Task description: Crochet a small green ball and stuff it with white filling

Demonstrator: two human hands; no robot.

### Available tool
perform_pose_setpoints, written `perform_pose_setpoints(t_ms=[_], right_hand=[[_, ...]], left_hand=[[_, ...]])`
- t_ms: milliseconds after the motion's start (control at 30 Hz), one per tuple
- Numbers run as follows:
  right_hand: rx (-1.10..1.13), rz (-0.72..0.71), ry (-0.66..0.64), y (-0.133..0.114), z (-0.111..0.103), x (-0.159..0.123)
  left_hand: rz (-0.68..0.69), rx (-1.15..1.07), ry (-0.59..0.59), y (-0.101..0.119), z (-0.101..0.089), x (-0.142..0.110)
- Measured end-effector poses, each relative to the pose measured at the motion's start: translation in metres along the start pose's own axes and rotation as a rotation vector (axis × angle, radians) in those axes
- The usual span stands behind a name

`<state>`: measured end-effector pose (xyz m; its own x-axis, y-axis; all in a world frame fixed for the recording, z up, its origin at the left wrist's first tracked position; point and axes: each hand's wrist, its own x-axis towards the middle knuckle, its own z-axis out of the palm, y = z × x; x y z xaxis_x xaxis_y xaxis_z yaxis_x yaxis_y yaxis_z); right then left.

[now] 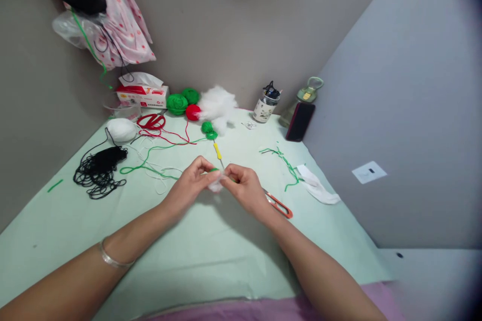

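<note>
Close together over the middle of the table, my left hand [194, 180] and my right hand [243, 185] pinch a small white and green piece [215, 187] between thumbs and fingers. It looks soft, like yarn work or stuffing; the fingers hide most of it. Just beyond the fingertips lies a crochet hook with a yellow grip [217, 150], pointing away from me. Small green crocheted pieces [209, 130] sit at its far end. A green yarn strand [150, 153] runs across the table to the left of my hands.
White stuffing [217, 105], green yarn balls [176, 104], a red yarn ball [193, 112] and a tissue box [143, 95] stand along the back. Red scissors [151, 121], white yarn [121, 130] and black yarn [101, 168] lie left; orange-handled scissors [280, 205] and a phone [300, 121] are right.
</note>
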<state>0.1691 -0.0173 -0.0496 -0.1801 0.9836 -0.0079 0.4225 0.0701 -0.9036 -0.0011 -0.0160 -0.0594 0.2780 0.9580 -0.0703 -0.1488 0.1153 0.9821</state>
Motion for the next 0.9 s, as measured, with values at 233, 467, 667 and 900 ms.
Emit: perform_pose_setpoints(t_ms=[233, 467, 667, 900], right_hand=[[-0.030, -0.072, -0.159, -0.004, -0.006, -0.003], [-0.226, -0.177, -0.150, -0.017, 0.000, -0.015], [-0.149, -0.072, -0.001, -0.008, 0.002, -0.006], [0.176, -0.001, 0.006, 0.008, -0.007, 0.006]], left_hand=[[0.047, 0.073, 0.017, -0.007, -0.007, 0.005], [0.021, 0.072, 0.089, -0.006, 0.001, 0.004], [-0.057, -0.065, 0.003, -0.009, 0.003, 0.001], [-0.045, -0.173, -0.111, -0.008, 0.004, -0.003]])
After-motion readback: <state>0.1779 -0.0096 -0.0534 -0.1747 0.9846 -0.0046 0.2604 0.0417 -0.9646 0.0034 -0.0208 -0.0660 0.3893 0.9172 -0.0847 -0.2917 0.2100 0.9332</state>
